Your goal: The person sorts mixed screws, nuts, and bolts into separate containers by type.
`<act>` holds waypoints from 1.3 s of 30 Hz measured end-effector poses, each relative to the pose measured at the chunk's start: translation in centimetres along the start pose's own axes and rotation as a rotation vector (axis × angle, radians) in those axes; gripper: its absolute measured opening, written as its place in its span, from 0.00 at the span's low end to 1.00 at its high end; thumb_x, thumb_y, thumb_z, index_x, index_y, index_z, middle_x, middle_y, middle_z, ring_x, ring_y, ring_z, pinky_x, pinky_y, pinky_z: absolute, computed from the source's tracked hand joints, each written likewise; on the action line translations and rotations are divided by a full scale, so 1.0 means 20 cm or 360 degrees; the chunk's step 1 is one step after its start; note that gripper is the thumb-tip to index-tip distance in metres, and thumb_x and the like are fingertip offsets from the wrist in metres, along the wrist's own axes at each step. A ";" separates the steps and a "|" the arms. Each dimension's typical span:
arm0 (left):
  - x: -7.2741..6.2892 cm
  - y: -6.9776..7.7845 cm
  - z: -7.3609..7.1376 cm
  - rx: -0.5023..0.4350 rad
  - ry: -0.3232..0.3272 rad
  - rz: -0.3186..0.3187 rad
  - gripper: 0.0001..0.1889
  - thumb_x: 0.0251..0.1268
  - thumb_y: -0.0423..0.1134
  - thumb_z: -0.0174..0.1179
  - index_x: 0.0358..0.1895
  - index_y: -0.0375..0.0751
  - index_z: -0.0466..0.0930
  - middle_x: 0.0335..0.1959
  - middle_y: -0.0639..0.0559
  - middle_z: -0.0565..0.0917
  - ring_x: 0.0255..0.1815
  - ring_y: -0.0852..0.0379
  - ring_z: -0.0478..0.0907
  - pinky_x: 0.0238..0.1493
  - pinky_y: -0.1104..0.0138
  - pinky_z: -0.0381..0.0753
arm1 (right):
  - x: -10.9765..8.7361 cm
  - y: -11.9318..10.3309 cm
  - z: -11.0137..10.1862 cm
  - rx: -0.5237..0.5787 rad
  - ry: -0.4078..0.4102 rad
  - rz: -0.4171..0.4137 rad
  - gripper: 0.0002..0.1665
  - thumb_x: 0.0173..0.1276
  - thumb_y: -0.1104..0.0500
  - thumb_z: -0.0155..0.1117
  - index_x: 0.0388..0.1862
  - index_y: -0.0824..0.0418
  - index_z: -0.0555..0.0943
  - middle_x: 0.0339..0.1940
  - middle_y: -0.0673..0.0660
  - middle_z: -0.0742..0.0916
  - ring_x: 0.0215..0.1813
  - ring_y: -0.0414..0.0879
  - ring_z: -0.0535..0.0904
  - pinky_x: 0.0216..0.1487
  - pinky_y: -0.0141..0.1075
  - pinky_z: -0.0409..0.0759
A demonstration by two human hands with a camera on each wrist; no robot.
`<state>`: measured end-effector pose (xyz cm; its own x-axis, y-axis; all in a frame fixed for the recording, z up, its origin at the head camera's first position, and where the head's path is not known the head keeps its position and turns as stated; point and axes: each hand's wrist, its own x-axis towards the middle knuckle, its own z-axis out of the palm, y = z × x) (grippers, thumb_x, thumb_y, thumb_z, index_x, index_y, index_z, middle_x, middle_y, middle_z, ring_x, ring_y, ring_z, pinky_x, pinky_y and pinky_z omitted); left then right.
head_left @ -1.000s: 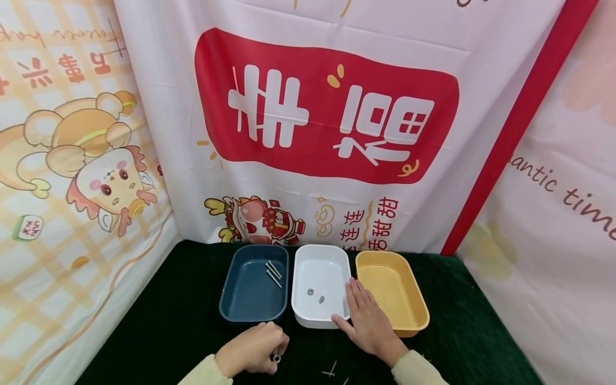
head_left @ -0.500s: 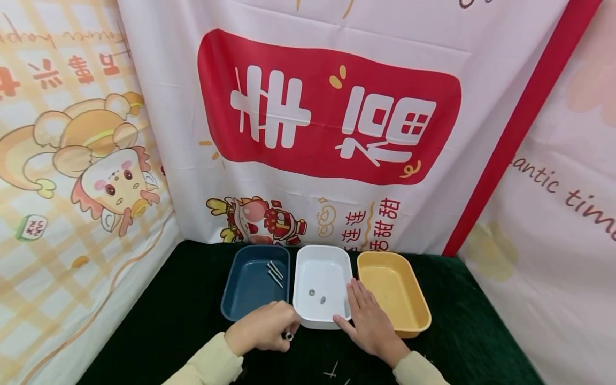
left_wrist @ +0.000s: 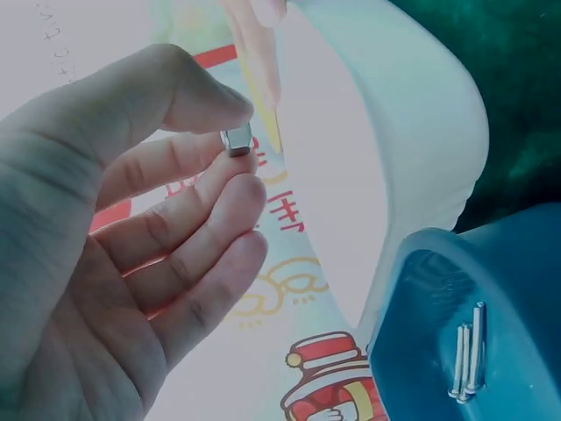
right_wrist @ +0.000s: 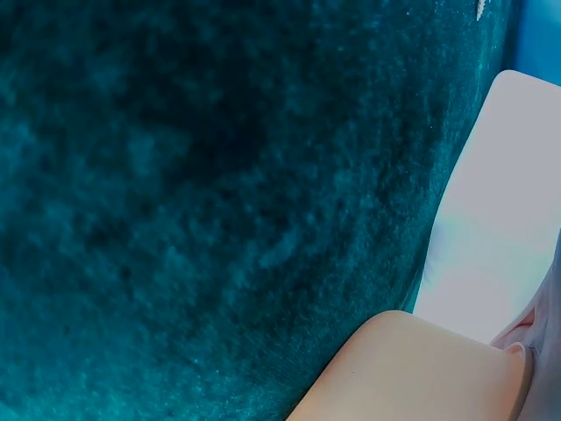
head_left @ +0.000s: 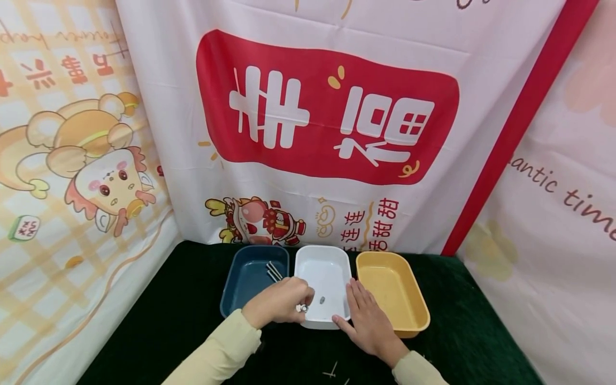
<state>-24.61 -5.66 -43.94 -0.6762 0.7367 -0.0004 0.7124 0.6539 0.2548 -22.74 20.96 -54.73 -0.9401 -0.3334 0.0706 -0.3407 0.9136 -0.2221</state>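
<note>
Centrally, in the head view, a white tray (head_left: 329, 264) holds a loose nut (head_left: 322, 300); at its near left corner the left hand (head_left: 279, 302) pinches a second nut (head_left: 301, 308), and along its right edge lies the right hand (head_left: 369, 320), fingers straight. Left of it, a blue tray (head_left: 245, 283) holds bolts (head_left: 274, 271); right of it, a yellow tray (head_left: 392, 283). Left wrist view: thumb (left_wrist: 206, 101) and finger grip the second nut. Right wrist view: the white tray beside green cloth (right_wrist: 175, 219), fingers mostly hidden

The left hand (head_left: 279, 300) pinches with thumb (left_wrist: 197, 98) and fingers (left_wrist: 162, 165); the right hand (head_left: 368, 320) stretches out straight.
</note>
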 end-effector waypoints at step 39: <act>0.40 -0.16 0.12 -0.0064 0.0172 -0.0338 0.26 0.65 0.37 0.74 0.66 0.39 0.83 0.64 0.46 0.85 0.65 0.51 0.82 0.68 0.57 0.83 | 0.00 0.01 0.00 -0.0022 -0.0021 -0.0019 0.58 0.76 0.22 0.44 0.88 0.61 0.51 0.91 0.59 0.54 0.90 0.58 0.49 0.87 0.58 0.54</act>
<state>-31.82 -1.37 -47.01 -0.8277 0.5593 0.0446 0.5454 0.7834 0.2981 -22.74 21.12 -54.78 -0.9358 -0.3474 0.0604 -0.3522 0.9126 -0.2077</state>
